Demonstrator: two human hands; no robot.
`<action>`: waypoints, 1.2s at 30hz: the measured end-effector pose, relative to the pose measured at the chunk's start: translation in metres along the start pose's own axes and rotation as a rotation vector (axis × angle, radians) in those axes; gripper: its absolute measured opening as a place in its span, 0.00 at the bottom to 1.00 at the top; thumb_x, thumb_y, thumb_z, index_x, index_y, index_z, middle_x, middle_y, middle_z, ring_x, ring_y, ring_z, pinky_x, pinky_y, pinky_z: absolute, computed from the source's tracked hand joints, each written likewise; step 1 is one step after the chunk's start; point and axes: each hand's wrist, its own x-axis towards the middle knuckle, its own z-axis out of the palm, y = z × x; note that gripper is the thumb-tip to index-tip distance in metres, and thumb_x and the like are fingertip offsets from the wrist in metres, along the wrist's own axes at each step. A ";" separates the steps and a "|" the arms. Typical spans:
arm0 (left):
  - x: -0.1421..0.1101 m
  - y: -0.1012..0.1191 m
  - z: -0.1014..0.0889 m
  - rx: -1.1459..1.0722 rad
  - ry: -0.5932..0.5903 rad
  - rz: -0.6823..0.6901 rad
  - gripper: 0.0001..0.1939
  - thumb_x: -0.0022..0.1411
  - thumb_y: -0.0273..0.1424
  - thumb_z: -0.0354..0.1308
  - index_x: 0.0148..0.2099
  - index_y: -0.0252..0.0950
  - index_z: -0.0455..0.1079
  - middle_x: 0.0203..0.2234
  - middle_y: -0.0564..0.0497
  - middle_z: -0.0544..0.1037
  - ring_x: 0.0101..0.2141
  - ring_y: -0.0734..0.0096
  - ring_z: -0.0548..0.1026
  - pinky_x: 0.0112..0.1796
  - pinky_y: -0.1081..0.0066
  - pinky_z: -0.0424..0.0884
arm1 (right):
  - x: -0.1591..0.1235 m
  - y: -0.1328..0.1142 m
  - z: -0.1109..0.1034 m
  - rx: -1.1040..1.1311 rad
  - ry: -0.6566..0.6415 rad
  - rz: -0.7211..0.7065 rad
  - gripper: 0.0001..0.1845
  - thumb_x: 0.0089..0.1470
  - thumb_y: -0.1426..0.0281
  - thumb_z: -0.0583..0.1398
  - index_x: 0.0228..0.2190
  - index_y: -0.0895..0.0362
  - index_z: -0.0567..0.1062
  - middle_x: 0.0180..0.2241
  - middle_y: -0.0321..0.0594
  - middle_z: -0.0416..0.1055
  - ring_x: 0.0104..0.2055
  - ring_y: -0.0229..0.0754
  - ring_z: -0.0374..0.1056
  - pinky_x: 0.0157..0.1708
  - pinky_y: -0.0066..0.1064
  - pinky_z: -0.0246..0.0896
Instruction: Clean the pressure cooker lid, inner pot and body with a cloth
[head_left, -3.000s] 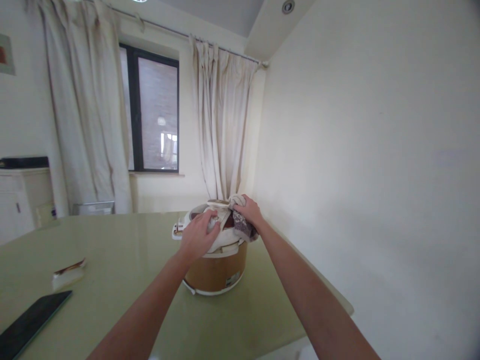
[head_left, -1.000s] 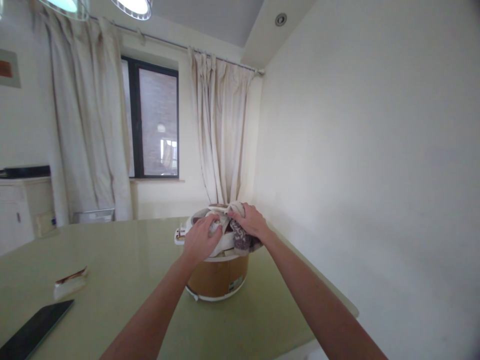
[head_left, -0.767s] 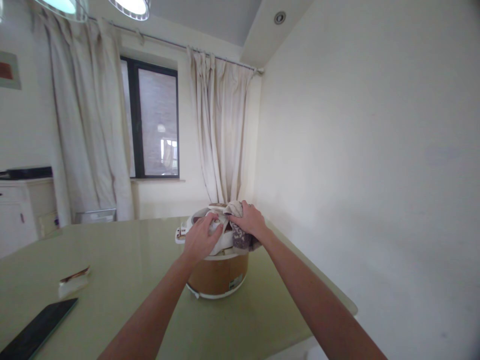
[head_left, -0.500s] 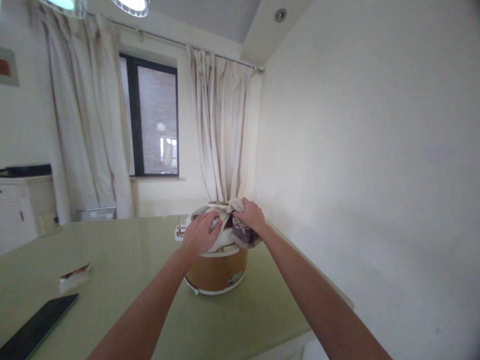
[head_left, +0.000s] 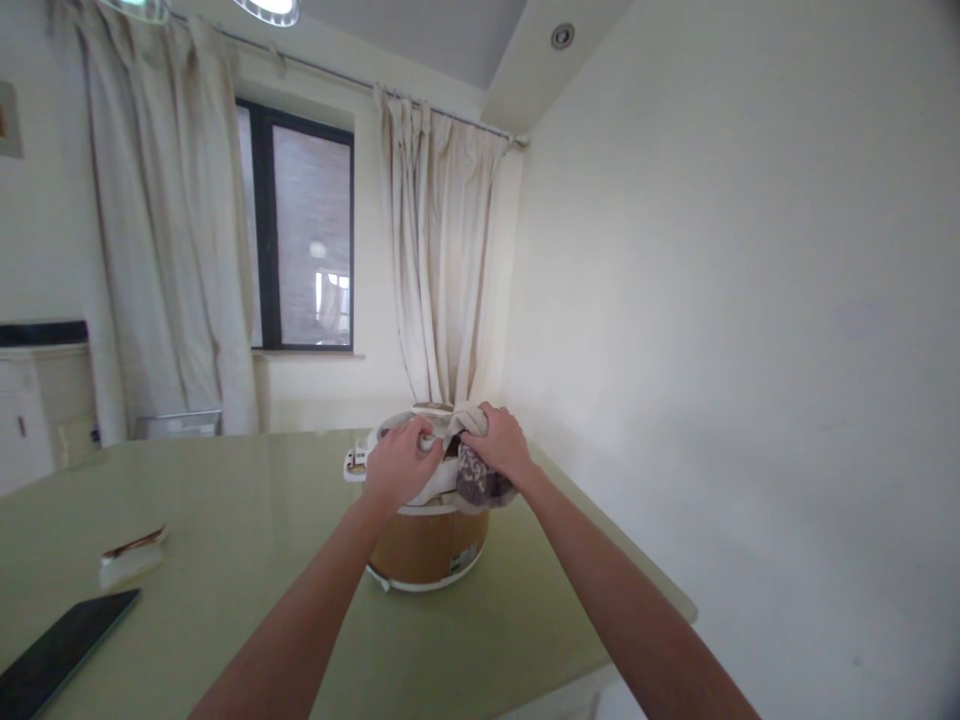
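A rice cooker (head_left: 424,548) with a golden-brown body and white trim stands on the table. Its lid looks white and is partly covered by my hands. My right hand (head_left: 501,445) is closed on a cloth (head_left: 480,480), pale in part and patterned grey-brown where it hangs over the cooker's right side. On the lid's left part lies my left hand (head_left: 401,462), fingers curled and thumb near the index finger. Something whitish shows between them, too small to name. A white tab with a panel (head_left: 355,462) sticks out at the cooker's left.
On the pale green table (head_left: 255,530) lie a dark flat device (head_left: 64,650) and a small clear packet with a reddish-brown edge (head_left: 133,555), both at left. A bare wall (head_left: 712,300) runs close along the right. Curtains (head_left: 450,250) and a window stand behind.
The right hand and cloth have shifted slightly against the lid, the cloth hanging a little lower. The left hand stays on the lid. The whole view has moved slightly.
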 end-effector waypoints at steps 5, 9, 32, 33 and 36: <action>0.001 -0.005 0.005 -0.028 0.017 -0.019 0.13 0.71 0.46 0.54 0.47 0.42 0.68 0.44 0.45 0.83 0.48 0.53 0.80 0.46 0.60 0.72 | -0.022 -0.015 -0.004 -0.061 0.057 -0.042 0.32 0.55 0.49 0.66 0.57 0.49 0.73 0.50 0.50 0.72 0.52 0.56 0.69 0.47 0.40 0.64; 0.000 -0.006 0.008 -0.021 0.029 0.004 0.11 0.71 0.43 0.54 0.47 0.42 0.69 0.44 0.46 0.83 0.48 0.53 0.80 0.47 0.60 0.72 | -0.012 -0.015 -0.001 -0.047 0.030 0.004 0.30 0.56 0.50 0.65 0.56 0.50 0.74 0.50 0.49 0.72 0.52 0.55 0.70 0.47 0.39 0.64; -0.001 0.002 -0.003 0.020 -0.005 -0.022 0.12 0.70 0.41 0.49 0.49 0.41 0.65 0.48 0.42 0.82 0.50 0.50 0.80 0.48 0.57 0.72 | -0.002 0.001 0.007 0.096 0.084 0.070 0.28 0.56 0.49 0.65 0.53 0.51 0.75 0.46 0.46 0.74 0.49 0.51 0.70 0.47 0.38 0.63; -0.001 0.002 -0.004 0.029 -0.011 -0.024 0.12 0.70 0.41 0.49 0.49 0.41 0.65 0.48 0.42 0.82 0.50 0.49 0.80 0.47 0.57 0.72 | -0.008 0.001 0.006 0.094 0.095 0.046 0.28 0.56 0.50 0.66 0.53 0.51 0.75 0.46 0.46 0.73 0.50 0.52 0.70 0.48 0.39 0.63; -0.003 0.004 -0.005 0.051 -0.029 -0.030 0.12 0.70 0.40 0.49 0.50 0.41 0.64 0.48 0.42 0.82 0.51 0.48 0.80 0.47 0.57 0.72 | -0.021 0.004 0.004 0.098 0.104 -0.073 0.30 0.54 0.52 0.67 0.54 0.51 0.75 0.48 0.47 0.72 0.51 0.53 0.68 0.50 0.40 0.62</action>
